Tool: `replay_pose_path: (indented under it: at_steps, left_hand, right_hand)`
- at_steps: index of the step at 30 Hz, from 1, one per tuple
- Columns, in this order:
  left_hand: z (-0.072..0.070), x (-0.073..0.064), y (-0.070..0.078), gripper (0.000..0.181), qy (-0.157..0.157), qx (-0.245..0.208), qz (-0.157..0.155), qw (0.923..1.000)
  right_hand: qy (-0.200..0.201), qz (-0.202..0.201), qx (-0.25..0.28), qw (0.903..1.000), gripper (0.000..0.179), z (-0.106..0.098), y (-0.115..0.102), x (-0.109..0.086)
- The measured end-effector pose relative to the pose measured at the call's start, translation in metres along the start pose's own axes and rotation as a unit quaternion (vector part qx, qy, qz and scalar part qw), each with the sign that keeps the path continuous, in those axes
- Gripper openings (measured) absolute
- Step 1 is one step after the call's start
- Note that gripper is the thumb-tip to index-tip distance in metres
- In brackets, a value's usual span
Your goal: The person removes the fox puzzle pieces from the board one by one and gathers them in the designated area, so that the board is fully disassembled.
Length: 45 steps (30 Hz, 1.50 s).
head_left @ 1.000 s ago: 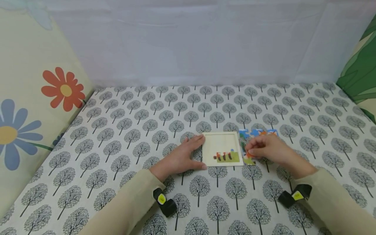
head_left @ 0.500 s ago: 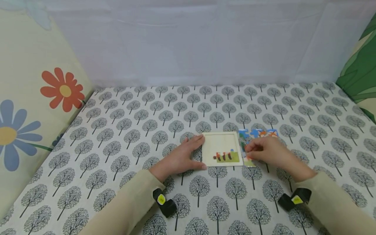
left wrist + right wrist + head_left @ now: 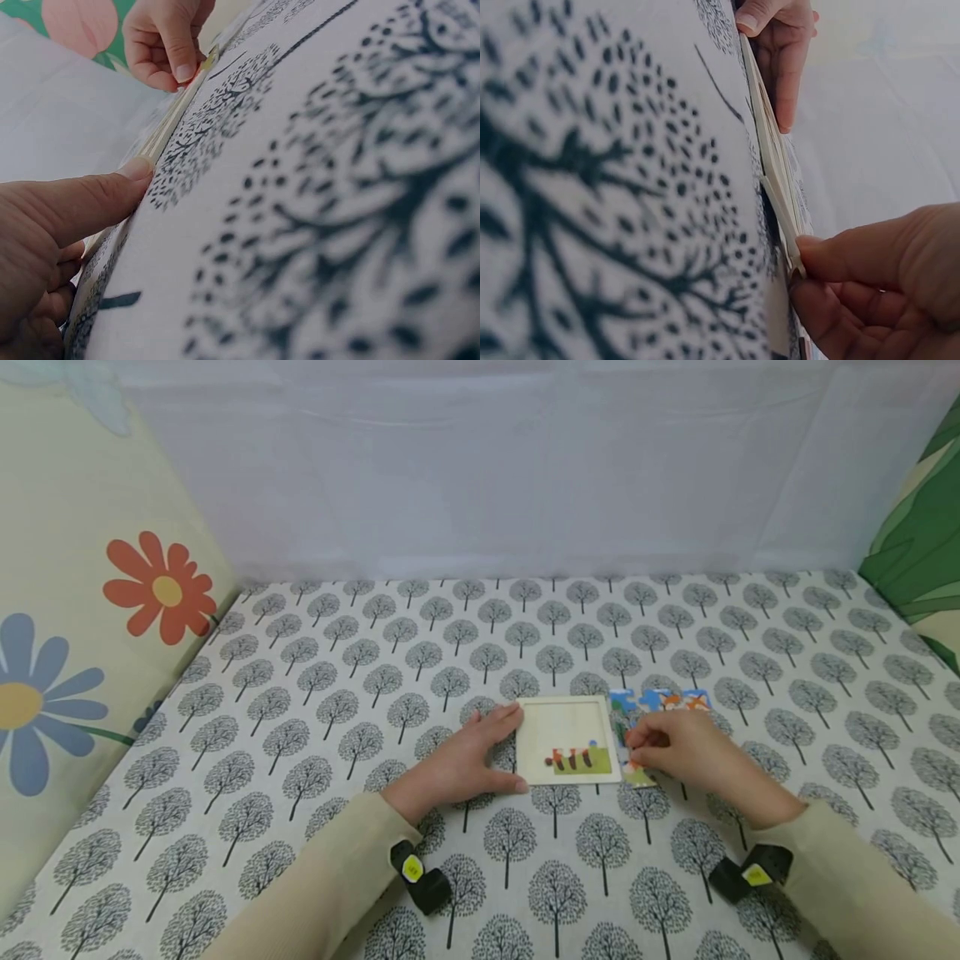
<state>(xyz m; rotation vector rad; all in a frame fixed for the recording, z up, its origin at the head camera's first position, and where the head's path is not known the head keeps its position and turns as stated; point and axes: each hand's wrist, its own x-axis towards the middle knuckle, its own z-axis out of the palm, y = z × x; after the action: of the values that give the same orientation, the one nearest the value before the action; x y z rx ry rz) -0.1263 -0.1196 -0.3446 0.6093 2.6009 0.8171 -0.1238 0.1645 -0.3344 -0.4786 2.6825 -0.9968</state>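
Observation:
A pale square puzzle tray (image 3: 551,722) lies flat on the patterned cloth. Joined pieces with a striped red, brown and green picture (image 3: 581,762) sit in its lower right corner. My left hand (image 3: 457,764) rests along the tray's left side, fingers extended on the edge and thumb at the near corner. Right of the tray, my right hand (image 3: 686,747) pinches a puzzle piece (image 3: 782,214) between thumb and index finger. In the right wrist view that piece is tilted, beside the tray's edge. The hand partly hides its green and orange picture in the head view.
More puzzle pieces (image 3: 652,699) in blue, white and orange lie beyond my right hand, beside the tray. The tree-print cloth (image 3: 360,660) spreads around it. A white curtain (image 3: 480,468) stands at the back, with a flower-painted panel (image 3: 112,510) on the left.
My right hand has shifted slightly toward the near side, its fingers closing on the piece, which has moved a little with it. The left hand and tray stay in place.

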Motion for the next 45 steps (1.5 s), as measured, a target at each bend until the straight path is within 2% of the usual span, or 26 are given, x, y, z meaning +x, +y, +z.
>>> replay_pose_path:
  at_steps: [9,20,34,45]
  left_hand:
    - [0.000,-0.001,-0.001,0.094,0.001,-0.003,0.003,1.0000]
    - [0.000,-0.001,0.000,0.094,0.000,0.001,-0.002,1.0000]
    - [-0.001,-0.002,0.001,0.093,-0.002,-0.002,-0.004,1.0000]
    - [0.000,-0.002,0.000,0.093,-0.005,-0.002,0.002,1.0000]
  right_hand:
    - [0.019,0.015,-0.004,0.9997,0.003,0.003,-0.002,-0.002]
    - [0.034,0.003,-0.034,0.9988,0.005,0.007,-0.004,-0.003]
    - [0.027,0.016,-0.009,0.9995,0.003,0.004,-0.006,-0.002]
    - [0.063,-0.014,-0.039,0.9972,0.004,0.000,-0.010,0.002]
